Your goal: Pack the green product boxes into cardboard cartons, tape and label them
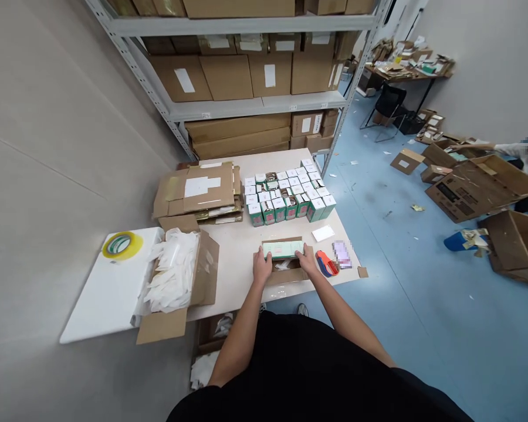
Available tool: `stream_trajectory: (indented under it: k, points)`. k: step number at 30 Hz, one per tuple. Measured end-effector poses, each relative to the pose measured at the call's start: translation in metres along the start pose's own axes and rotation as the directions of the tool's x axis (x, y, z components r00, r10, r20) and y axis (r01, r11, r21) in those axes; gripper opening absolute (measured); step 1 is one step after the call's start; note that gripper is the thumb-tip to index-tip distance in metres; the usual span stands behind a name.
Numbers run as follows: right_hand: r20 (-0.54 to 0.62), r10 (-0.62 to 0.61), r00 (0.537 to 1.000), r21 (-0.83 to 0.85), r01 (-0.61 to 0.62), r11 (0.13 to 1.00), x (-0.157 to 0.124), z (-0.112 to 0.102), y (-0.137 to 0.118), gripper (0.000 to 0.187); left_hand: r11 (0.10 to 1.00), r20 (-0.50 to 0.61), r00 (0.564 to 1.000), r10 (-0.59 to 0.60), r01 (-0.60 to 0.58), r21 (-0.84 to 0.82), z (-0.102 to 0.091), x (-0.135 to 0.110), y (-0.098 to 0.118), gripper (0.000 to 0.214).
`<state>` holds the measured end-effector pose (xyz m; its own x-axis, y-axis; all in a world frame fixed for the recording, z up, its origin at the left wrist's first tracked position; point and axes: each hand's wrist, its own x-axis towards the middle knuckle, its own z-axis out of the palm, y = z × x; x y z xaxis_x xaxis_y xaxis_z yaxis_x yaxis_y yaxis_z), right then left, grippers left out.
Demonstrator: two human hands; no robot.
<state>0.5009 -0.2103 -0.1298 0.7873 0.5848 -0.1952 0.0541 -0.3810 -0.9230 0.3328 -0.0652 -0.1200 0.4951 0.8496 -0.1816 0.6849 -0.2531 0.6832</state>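
2-handed grip: left hand (262, 266) and right hand (307, 261) clamp a pale green flat box (283, 249), seemingly atop an open brown cardboard carton (286, 275).

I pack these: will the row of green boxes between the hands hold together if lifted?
Probably only while squeezed: the row of green boxes sits between left hand and right hand. Likely light: small cartons; the middle might buckle.

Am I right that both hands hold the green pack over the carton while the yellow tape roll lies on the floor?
The head view shows the yellow tape roll on the white board, not the floor. Left hand and right hand do hold the green pack over the carton.
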Motion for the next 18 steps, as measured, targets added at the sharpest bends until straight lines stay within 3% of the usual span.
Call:
stream_trajectory:
  k: [4, 8, 13, 15, 18]
  points:
    - [0.005, 0.121, 0.993, 0.043, -0.121, 0.992, -0.001, -0.023, 0.006, 0.072, 0.985, 0.126, 0.992, 0.023, -0.044, 0.167, 0.004, -0.006, -0.017, 0.067]
    - [0.078, 0.08, 0.994, 0.093, -0.087, 0.992, -0.006, -0.036, 0.0, 0.067, 0.96, 0.27, 0.961, 0.053, -0.123, 0.253, 0.012, -0.009, -0.028, 0.069]
    - [0.166, -0.004, 0.986, 0.154, -0.022, 0.988, -0.021, -0.042, -0.002, 0.062, 0.938, 0.273, 0.96, -0.053, -0.046, 0.344, 0.033, -0.016, -0.032, 0.094]
    - [0.206, -0.019, 0.978, 0.158, -0.014, 0.987, -0.026, -0.048, 0.001, 0.062, 0.921, 0.243, 0.969, -0.036, -0.063, 0.385, 0.041, -0.019, -0.031, 0.082]
    - [0.236, -0.02, 0.971, 0.131, -0.011, 0.991, -0.035, -0.063, 0.008, 0.061, 0.899, 0.177, 0.984, -0.004, -0.074, 0.432, 0.051, -0.027, -0.029, 0.041]
